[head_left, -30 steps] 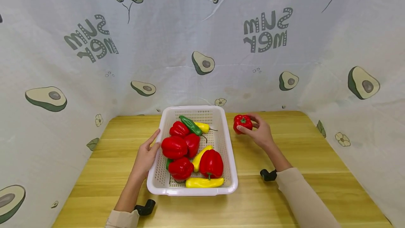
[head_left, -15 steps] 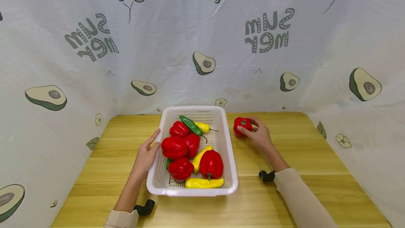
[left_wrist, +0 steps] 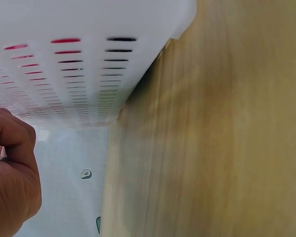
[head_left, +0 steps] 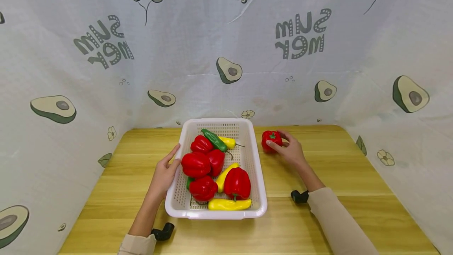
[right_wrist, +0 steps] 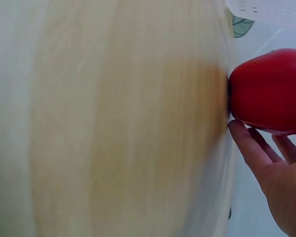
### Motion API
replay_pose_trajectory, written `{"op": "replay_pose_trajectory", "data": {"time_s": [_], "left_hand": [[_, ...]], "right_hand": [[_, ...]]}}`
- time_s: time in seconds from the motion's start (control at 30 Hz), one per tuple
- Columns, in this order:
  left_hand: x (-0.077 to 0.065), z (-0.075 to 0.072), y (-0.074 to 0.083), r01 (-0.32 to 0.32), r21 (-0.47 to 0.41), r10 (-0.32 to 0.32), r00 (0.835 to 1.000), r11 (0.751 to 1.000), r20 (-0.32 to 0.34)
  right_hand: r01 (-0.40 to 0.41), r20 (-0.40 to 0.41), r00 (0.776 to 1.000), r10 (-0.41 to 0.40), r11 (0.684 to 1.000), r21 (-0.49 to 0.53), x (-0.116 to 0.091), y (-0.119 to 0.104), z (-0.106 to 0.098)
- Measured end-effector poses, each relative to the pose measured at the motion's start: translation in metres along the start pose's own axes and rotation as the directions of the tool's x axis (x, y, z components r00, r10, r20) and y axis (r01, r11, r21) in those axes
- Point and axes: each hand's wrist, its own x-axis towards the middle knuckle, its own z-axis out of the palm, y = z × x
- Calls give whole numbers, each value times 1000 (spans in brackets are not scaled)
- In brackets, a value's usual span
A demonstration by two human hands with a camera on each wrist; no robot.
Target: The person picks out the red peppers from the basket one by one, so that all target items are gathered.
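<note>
A red bell pepper (head_left: 271, 138) with a green stem stands on the wooden table, right of the white basket (head_left: 261, 184). My right hand (head_left: 291, 149) holds it from the right, thumb in front and fingers behind. In the right wrist view, fingertips lie against the side of the bell pepper (right_wrist: 271, 91), whose bottom sits at the tabletop. At the basket's left side, my left hand (head_left: 165, 174) grips the rim, thumb near the top edge and index finger stretched along it. The left wrist view shows that hand (left_wrist: 12, 173) with bent fingers beside the slotted wall.
Inside the basket lie several red bell peppers (head_left: 196, 164), a green chili pepper (head_left: 214, 140) on top, and yellow peppers (head_left: 229, 204). The wooden table (head_left: 106, 204) ends at the back against a printed cloth (head_left: 191, 70). Black camera mounts (head_left: 163, 231) sit at both wrists.
The right hand and its bell pepper have shifted very slightly toward the front. The left hand stays at the basket's rim, and the basket's contents look the same.
</note>
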Motion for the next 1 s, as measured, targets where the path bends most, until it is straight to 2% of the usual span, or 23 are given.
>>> {"op": "replay_pose_trajectory", "data": {"time_s": [0.2,0.33,0.5,0.7,1.0], "left_hand": [[0,0,-1,-2,-4,2,1000,1000,-7],[0,1,-1,-4,-7,4,1000,1000,-12],[-1,-1,-1,1,-22,-1,1000,1000,1],[-2,-2,-1,28,-18,-27,999,999,16],[3,-4,0,41,-18,-39,997,999,61]], "right_hand": [[14,-16,1000,-14,1000,0,-2,-4,-3],[88,-72,993,-90,996,-31,-4,-9,-10],[187,-147,970,-196,980,-68,-10,-21,-21],[241,-115,962,-246,969,-60,-22,-40,-19],[335,-42,941,-335,942,-18,-37,-74,3]]}}
